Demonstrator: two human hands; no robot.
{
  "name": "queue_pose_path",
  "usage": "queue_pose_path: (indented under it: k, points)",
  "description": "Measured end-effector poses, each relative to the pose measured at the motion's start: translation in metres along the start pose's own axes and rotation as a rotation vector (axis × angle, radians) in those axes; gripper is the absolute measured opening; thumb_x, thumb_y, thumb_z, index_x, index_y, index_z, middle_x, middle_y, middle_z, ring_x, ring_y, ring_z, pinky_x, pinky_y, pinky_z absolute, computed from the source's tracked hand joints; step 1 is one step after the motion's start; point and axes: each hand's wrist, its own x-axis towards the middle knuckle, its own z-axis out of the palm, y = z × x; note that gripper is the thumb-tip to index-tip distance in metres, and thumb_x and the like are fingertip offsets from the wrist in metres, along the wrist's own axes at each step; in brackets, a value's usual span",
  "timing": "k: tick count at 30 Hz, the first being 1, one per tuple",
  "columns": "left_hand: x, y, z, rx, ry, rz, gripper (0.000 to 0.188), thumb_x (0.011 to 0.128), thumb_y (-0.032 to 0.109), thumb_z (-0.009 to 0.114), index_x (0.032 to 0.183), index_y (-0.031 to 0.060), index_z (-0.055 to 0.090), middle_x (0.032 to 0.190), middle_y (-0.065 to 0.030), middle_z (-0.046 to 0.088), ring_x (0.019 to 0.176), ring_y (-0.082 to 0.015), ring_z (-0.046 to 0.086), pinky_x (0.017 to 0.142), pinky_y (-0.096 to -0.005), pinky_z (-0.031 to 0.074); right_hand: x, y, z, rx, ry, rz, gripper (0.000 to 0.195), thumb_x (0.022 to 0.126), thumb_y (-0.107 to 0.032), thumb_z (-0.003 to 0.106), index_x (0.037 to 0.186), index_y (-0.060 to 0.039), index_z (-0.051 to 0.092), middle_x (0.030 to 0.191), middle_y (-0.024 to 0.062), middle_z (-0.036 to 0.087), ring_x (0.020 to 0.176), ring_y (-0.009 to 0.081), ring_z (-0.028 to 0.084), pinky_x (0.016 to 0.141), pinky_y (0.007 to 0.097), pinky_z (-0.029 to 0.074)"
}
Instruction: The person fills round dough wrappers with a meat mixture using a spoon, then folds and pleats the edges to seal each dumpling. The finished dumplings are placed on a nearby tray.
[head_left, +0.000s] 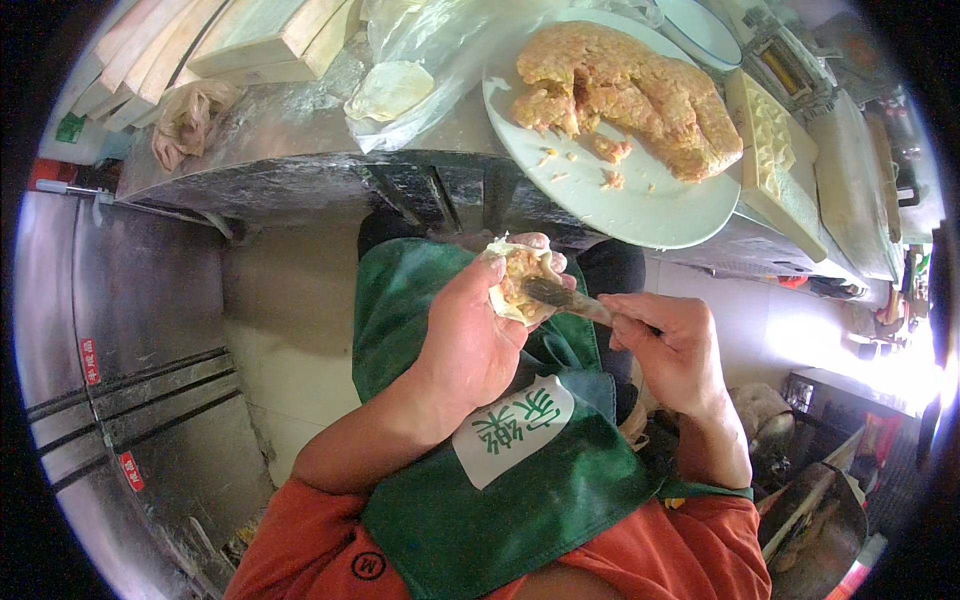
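My left hand (476, 330) cups a thin dough wrapper (497, 298) with minced filling (520, 266) in it, above my apron. In my right hand (667, 337) is the handle of a small spatula or spoon (577, 301), its dark flat end pressed on the filling. Ahead, a large mound of minced filling (630, 90) lies on a big pale plate (645, 217) that overhangs the counter edge. Left of the plate, a stack of round wrappers (391, 90) rests in a clear plastic bag (450, 82).
Pleated dumplings (776, 142) stand on a pale tray (795, 214) at the right of the metal counter (285, 127). Wooden boxes (255, 45) and a crumpled plastic bag (191, 124) are at the upper left. Below them are steel cabinet doors (150, 285). Cluttered containers (817, 510) sit at the lower right.
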Motion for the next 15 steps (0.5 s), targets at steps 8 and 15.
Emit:
queue_pose_path:
  k: [8,15]
  points:
    - [-0.003,0.001,0.006,0.009,-0.052,-0.065,0.043,0.104,0.024,0.035,0.13,-0.0043,0.054,0.126,-0.0216,0.064,0.114,-0.0308,0.063,0.099,-0.0463,0.051,0.003,0.003,-0.002,-0.598,0.106,-0.491,0.036,0.076,0.002,0.069,0.106,-0.0176,0.076,0.085,0.0071,0.066,0.065,0.026,0.065,0.055,0.0355,0.053]
    - [-0.005,0.002,0.002,0.046,-0.038,-0.09,0.043,0.102,0.025,0.04,0.13,-0.0043,0.054,0.125,-0.0221,0.064,0.116,-0.0322,0.063,0.099,-0.0469,0.051,0.004,0.007,-0.005,-0.654,0.146,-0.528,0.036,0.069,-0.002,0.069,0.101,-0.0183,0.076,0.083,0.0043,0.064,0.065,0.0249,0.063,0.057,0.0369,0.052]
